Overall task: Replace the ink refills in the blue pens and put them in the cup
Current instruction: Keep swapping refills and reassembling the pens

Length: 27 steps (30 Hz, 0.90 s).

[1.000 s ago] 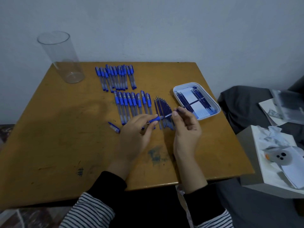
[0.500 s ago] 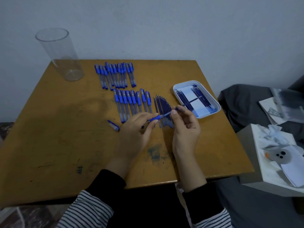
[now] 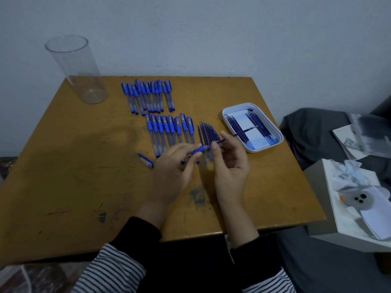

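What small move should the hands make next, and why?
Probably keep sliding the refill with the right hand along the pen held by the left hand: much of it sticks out, and the cup is empty.

View: head, the only one; worn on the person's head.
Facing: forward and down, across a wooden table (image 3: 63, 187) toward a pale wall (image 3: 211, 28).
Nearness: close; both forearms enter from the bottom edge, left hand (image 3: 172, 174) and right hand (image 3: 230, 168) sit near the frame's middle.
Spread: wide-angle; the whole tabletop shows, edges bowed.
Far corner: clear cup (image 3: 77, 68), upper left.
Shared scene: none; single view.
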Each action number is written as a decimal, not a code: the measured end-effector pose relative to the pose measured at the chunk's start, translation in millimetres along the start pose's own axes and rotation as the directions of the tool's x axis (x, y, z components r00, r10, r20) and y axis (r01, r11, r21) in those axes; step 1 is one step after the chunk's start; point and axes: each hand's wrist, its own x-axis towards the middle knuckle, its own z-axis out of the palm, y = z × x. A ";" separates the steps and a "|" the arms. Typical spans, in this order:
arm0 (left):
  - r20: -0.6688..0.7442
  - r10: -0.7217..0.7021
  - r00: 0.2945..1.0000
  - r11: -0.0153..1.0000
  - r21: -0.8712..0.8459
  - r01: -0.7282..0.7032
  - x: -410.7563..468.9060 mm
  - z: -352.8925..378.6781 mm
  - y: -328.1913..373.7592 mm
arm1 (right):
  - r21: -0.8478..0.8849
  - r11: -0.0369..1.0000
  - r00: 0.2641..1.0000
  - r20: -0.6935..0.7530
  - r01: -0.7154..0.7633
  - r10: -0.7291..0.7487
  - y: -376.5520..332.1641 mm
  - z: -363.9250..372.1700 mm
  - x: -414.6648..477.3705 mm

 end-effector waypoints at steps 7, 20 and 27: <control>0.002 0.012 1.000 1.000 0.016 -0.012 -1.0 1.0 -1.6 | -0.104 0.994 0.997 -0.069 0.036 -0.043 4.3 -2.3 1.9; 0.017 0.002 1.000 1.000 0.004 -0.002 -1.9 0.7 -3.0 | -0.106 0.993 0.990 -0.127 0.041 -0.055 5.4 -2.5 3.5; 0.011 0.004 1.000 1.000 0.012 -0.004 -1.4 0.5 -1.8 | -0.070 0.997 0.995 -0.089 0.037 -0.043 4.8 -3.1 2.8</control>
